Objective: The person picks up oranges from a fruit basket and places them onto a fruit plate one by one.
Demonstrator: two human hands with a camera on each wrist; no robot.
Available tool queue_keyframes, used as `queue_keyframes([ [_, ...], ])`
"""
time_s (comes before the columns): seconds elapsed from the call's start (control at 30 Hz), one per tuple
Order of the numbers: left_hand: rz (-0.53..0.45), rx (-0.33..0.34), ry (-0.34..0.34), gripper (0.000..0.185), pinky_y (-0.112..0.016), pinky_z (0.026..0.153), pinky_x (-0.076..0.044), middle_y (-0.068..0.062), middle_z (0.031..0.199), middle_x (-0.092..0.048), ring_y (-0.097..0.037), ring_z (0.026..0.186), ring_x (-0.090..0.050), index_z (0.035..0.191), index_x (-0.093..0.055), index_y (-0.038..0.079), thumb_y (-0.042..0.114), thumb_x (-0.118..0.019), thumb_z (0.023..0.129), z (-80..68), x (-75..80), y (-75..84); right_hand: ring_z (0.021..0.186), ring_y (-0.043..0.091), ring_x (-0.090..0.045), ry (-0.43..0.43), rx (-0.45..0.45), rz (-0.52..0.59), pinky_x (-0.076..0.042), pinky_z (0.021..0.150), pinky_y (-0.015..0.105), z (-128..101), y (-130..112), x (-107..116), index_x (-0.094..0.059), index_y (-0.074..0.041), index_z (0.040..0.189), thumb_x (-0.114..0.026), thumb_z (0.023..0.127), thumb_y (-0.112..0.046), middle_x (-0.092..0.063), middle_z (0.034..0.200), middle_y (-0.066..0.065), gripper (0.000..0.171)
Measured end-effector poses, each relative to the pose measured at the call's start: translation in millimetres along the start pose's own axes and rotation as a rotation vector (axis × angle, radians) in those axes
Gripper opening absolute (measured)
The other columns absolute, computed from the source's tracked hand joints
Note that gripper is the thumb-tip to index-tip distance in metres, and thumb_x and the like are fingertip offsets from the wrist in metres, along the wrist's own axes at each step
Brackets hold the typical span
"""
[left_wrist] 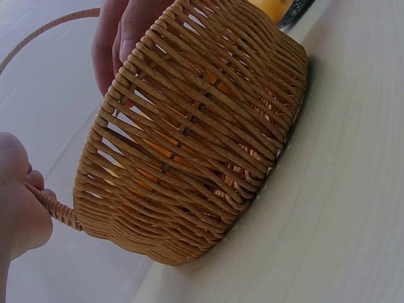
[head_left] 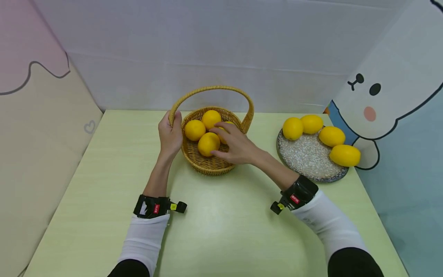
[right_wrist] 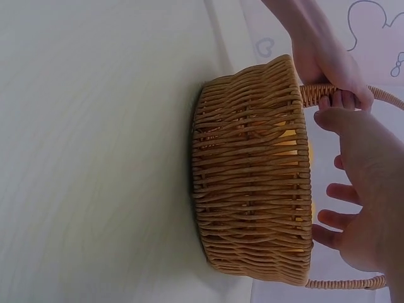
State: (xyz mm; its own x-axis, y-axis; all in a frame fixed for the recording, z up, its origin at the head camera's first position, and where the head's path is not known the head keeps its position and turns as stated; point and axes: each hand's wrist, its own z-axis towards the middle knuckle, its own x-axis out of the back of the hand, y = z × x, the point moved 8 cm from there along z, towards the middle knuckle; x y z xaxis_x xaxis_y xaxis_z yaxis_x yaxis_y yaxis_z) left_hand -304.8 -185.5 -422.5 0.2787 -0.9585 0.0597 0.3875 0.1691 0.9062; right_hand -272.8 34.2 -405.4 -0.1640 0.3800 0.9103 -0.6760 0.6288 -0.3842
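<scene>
A woven wicker basket (head_left: 204, 166) with a tall arched handle (head_left: 216, 88) stands toward the back of the table, with several lemons (head_left: 209, 144) inside. My left hand (head_left: 170, 134) grips the left side of the handle near the rim; the left wrist view shows that hand (left_wrist: 22, 202) round the handle's base. Over the basket's right part hovers my right hand (head_left: 237, 146), thumb and fingers spread apart above the lemons. It partly hides one lemon at the right. In the right wrist view nothing sits between the fingers of the right hand (right_wrist: 372, 183).
To the right lies a round speckled grey plate (head_left: 304, 154) with a dark rim, and several lemons (head_left: 332, 136) along its back and right edge. The pale green table (head_left: 221, 231) meets a light wall covering (head_left: 214, 57) behind the basket.
</scene>
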Motion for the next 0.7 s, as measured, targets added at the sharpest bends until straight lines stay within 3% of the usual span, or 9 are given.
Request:
queue_keyframes([
  [0.23,0.000,0.007,-0.001,0.041,-0.021,0.050,-0.020,0.011,0.066,-0.035,-0.006,0.055,-0.029,0.083,-0.046,0.020,0.031,-0.054,0.122,0.0,0.4,-1.4,0.156,0.042,-0.051,-0.053,0.005,-0.056,-0.045,0.131,0.058,6.7,-5.7,-5.8,-0.058,-0.008,0.159,-0.080,0.106,-0.040,-0.049,0.170,0.022,0.067],
  [0.7,0.001,-0.001,0.001,0.042,-0.022,0.050,-0.020,0.010,0.066,-0.035,-0.006,0.054,-0.028,0.082,-0.045,0.020,0.030,-0.053,0.122,0.8,0.1,-1.9,0.148,0.044,-0.057,-0.164,-0.049,-0.047,-0.048,0.128,0.054,18.2,-8.9,-22.1,-0.056,-0.007,0.161,-0.077,0.108,-0.041,-0.050,0.169,0.022,0.066],
])
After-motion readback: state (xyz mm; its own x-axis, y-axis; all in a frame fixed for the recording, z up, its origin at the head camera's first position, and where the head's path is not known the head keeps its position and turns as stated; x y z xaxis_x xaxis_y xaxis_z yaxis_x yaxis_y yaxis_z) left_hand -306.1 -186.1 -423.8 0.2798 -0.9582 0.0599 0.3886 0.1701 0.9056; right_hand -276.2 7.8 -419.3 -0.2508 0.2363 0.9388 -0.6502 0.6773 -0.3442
